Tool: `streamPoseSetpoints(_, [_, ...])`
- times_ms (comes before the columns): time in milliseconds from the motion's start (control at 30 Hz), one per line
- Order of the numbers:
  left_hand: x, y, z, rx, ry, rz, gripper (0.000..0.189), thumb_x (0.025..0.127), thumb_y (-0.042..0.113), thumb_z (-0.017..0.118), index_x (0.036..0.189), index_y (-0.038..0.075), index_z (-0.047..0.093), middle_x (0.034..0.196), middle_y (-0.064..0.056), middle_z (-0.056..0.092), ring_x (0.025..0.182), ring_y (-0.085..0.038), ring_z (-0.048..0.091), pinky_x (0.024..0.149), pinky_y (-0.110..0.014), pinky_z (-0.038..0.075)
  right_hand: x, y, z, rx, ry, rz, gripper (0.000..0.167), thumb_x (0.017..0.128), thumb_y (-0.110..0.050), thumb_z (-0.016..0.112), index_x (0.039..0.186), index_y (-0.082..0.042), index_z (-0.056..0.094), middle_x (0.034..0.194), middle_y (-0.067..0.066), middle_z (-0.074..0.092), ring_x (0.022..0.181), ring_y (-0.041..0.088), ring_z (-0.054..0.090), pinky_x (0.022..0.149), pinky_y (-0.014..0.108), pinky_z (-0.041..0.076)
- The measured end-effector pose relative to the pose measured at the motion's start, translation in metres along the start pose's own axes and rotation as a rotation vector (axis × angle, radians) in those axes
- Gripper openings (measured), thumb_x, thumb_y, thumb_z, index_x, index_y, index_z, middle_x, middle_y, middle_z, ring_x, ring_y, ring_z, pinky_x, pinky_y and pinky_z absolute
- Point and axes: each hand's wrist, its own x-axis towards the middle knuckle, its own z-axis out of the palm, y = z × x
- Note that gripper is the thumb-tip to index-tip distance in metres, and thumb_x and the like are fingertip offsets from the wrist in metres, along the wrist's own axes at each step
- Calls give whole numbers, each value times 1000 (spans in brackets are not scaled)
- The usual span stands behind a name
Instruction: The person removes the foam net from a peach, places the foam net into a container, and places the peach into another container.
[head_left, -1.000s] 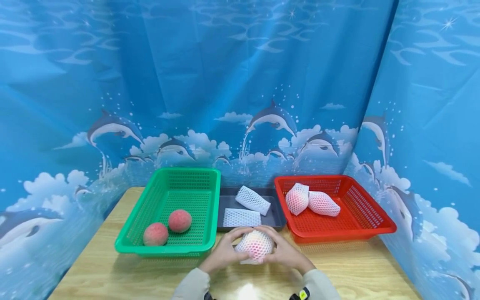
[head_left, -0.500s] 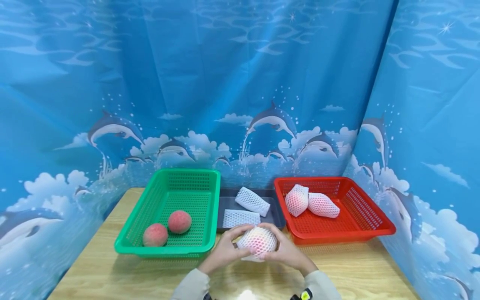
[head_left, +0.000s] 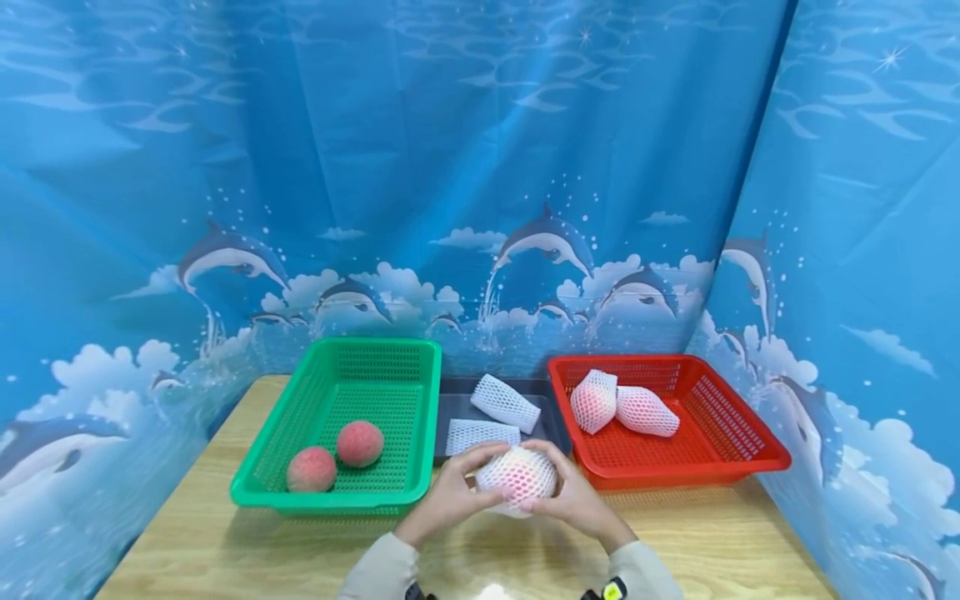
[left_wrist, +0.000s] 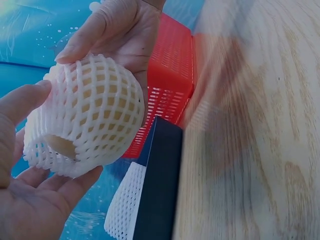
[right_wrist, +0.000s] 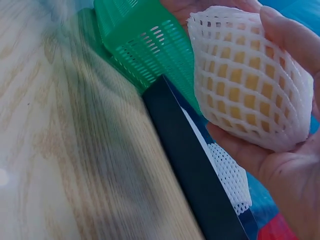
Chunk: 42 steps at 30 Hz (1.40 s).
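Both hands hold one peach (head_left: 517, 477) dressed in a white foam net sleeve, raised over the near side of the table. My left hand (head_left: 455, 492) grips it from the left, and my right hand (head_left: 573, 496) from the right, thumbs toward me. In the left wrist view the foam net (left_wrist: 100, 105) surrounds the fruit, with an opening at its lower left end. Stretched mesh (right_wrist: 240, 85) shows yellowish skin through its holes in the right wrist view. Behind the hands, two flat foam nets, one slanted (head_left: 506, 402) and one level (head_left: 480, 435), lie in a dark tray (head_left: 551, 400).
A green basket (head_left: 251, 467) on the left contains two bare peaches (head_left: 360, 442). On the right, a red basket (head_left: 720, 467) contains two net-covered peaches (head_left: 595, 400). The wooden table (head_left: 675, 542) extends in front, and a blue dolphin-print curtain (head_left: 420, 167) hangs behind.
Both hands have lifted the netted peach slightly, away from me and a little to the right, keeping hold of it. The baskets and tray stay put.
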Motion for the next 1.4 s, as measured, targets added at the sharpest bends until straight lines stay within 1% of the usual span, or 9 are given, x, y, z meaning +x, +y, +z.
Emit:
streamPoseSetpoints(100, [0, 2, -1, 4, -2, 13, 55, 79, 11, 78, 129, 3, 58, 135, -14, 54, 119, -34, 52, 91, -28, 53, 0, -1, 0, 10, 12, 9, 71, 79, -1, 74, 139, -4, 36, 131, 21, 41, 105, 24, 58, 83, 33, 58])
streamPoseSetpoints(267, [0, 6, -3, 5, 7, 66, 54, 82, 10, 75, 130, -3, 55, 134, -21, 53, 120, -38, 52, 94, -30, 52, 0, -1, -1, 47, 40, -26, 73, 79, 1, 73, 139, 2, 32, 131, 20, 39, 104, 23, 59, 83, 34, 58])
streamPoseSetpoints(467, [-1, 9, -8, -52, 26, 118, 55, 81, 3, 74, 130, -8, 52, 133, -27, 50, 122, -42, 49, 97, -37, 50, -1, -3, -4, 90, 94, -33, 70, 80, 3, 71, 139, -2, 34, 131, 18, 41, 106, 21, 58, 85, 32, 57])
streamPoseSetpoints(700, [-9, 14, -16, -29, 71, 83, 54, 82, 5, 73, 130, -7, 53, 136, -27, 49, 125, -42, 47, 101, -42, 46, -3, -5, -7, 83, 142, -27, 74, 79, 1, 72, 141, -1, 32, 132, 17, 41, 107, 19, 58, 87, 32, 56])
streamPoseSetpoints(933, [-16, 13, -20, 26, 108, 67, 43, 86, 10, 71, 123, -6, 59, 124, -23, 60, 117, -38, 56, 99, -42, 48, -3, -2, -8, 93, 165, -31, 72, 79, 3, 72, 140, -4, 35, 133, 17, 40, 108, 19, 58, 87, 33, 56])
streamPoseSetpoints(1033, [-18, 11, -21, 34, 107, 43, 39, 86, 11, 71, 119, -6, 61, 119, -22, 64, 112, -35, 60, 97, -42, 51, -3, -2, -7, 83, 178, -25, 72, 79, 1, 73, 140, -5, 35, 134, 17, 39, 109, 19, 57, 88, 32, 56])
streamPoseSetpoints(1167, [-19, 10, -20, 8, 88, 52, 35, 87, 7, 69, 116, -10, 62, 113, -27, 64, 105, -39, 62, 92, -41, 54, -2, -2, -7, 82, 195, -15, 74, 78, 1, 73, 141, -2, 34, 135, 17, 39, 110, 19, 56, 88, 32, 56])
streamPoseSetpoints(1300, [-18, 9, -17, 9, 84, 47, 30, 90, 6, 65, 115, -11, 62, 111, -27, 64, 101, -39, 63, 88, -33, 56, -1, -1, -6, 93, 197, -20, 73, 78, 4, 72, 140, 0, 33, 134, 17, 40, 110, 18, 56, 88, 31, 56])
streamPoseSetpoints(1400, [-15, 11, -16, 34, 85, 18, 29, 93, 8, 62, 116, -10, 62, 111, -24, 65, 102, -36, 63, 87, -26, 56, -1, -1, -5, 96, 188, -32, 70, 79, 5, 71, 139, -1, 35, 133, 18, 40, 110, 18, 56, 88, 30, 55])
